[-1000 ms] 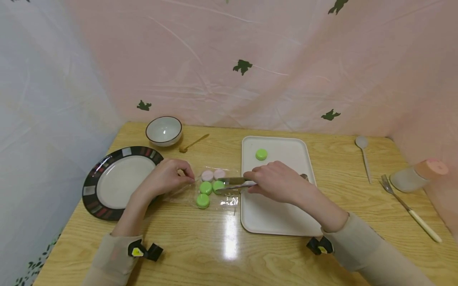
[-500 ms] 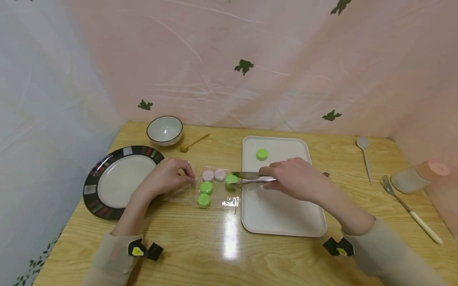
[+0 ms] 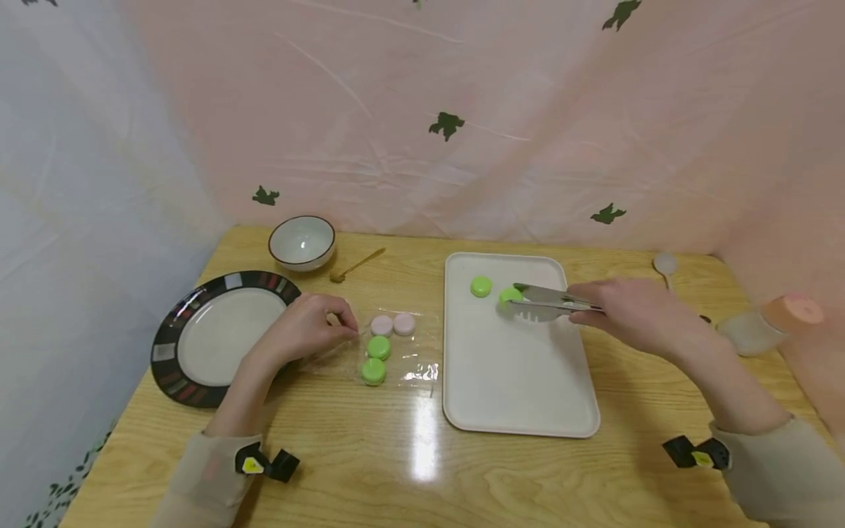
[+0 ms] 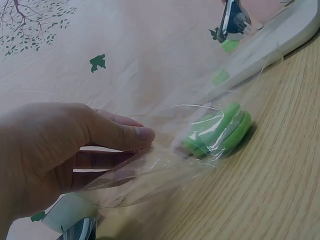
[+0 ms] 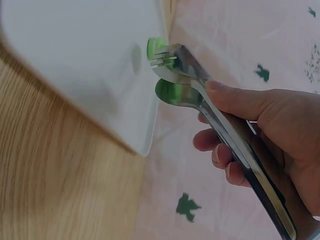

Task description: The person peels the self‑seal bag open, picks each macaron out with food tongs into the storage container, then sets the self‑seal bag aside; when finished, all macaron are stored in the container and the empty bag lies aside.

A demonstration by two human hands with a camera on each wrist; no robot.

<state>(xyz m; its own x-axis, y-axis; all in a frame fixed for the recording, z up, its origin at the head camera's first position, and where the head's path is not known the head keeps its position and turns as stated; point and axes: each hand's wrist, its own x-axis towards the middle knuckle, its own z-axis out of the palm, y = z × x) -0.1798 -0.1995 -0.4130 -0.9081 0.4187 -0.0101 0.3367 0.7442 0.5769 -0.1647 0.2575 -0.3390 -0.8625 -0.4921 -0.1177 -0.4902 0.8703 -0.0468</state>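
My left hand [image 3: 306, 326] pinches the edge of a clear plastic bag [image 4: 165, 170] lying on the table. Inside the bag are two green macarons [image 3: 376, 359] and two pale pink macarons [image 3: 392, 324]. Over the far half of a white tray [image 3: 521, 389], my right hand [image 3: 637, 308] grips metal tongs [image 5: 235, 140]. A green macaron [image 3: 509, 296] is at the tongs' tips, partly covered by them; whether it touches the tray cannot be told. Left of it, another green macaron [image 3: 481, 286] sits on the tray.
A dark-rimmed plate [image 3: 224, 337] lies partly behind my left forearm. Behind it stand a small bowl [image 3: 302, 242] and a thin golden spoon [image 3: 356, 265]. At the right are a pink-capped jar [image 3: 752, 331] and a grey spoon [image 3: 664, 264], both partly covered by my right arm.
My right hand has moved right with the tongs, carrying a green macaron from the bag to above the tray. My left hand stays in place on the bag.
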